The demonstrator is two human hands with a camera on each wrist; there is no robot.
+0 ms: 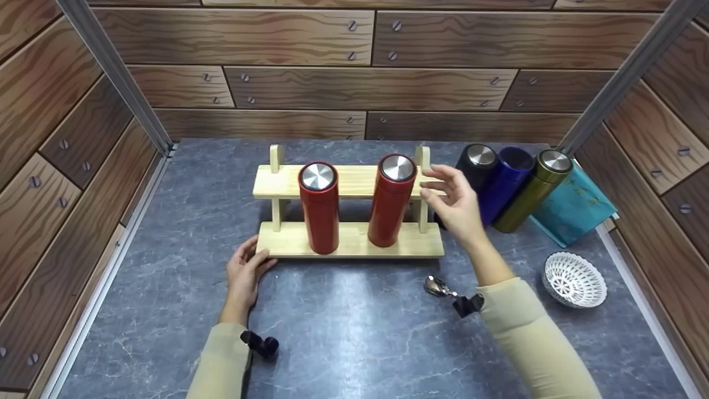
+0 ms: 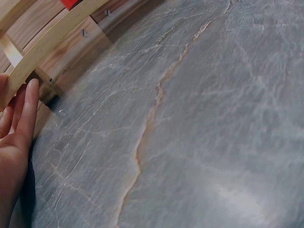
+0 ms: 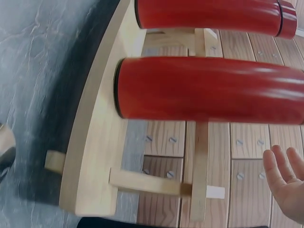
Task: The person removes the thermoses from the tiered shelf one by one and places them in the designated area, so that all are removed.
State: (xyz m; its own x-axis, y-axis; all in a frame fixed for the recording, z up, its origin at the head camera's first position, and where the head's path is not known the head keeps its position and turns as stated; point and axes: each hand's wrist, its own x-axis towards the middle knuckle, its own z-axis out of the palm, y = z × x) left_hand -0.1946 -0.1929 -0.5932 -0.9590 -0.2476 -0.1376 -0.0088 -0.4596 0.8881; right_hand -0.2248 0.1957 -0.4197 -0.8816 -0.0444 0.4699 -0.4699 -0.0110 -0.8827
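Observation:
Two red thermos bottles with silver lids, a left one (image 1: 319,213) and a right one (image 1: 389,205), stand upright on the lower board of a two-tier wooden rack (image 1: 282,241). My left hand (image 1: 243,274) grips the front left corner of that board, thumb on top and fingers (image 2: 29,107) beneath it. To the right of the right bottle, my right hand (image 1: 457,205) is raised with loosely bent fingers and holds nothing. A gap shows between its fingertips and the bottle (image 3: 209,90) in the right wrist view.
Black (image 1: 477,166), blue (image 1: 504,183) and olive (image 1: 534,191) bottles stand right of the rack, beside a teal packet (image 1: 579,202). A white woven basket (image 1: 576,277) sits at the right. A metal spoon (image 1: 436,286) lies before the rack, partly hidden by the right wrist's camera.

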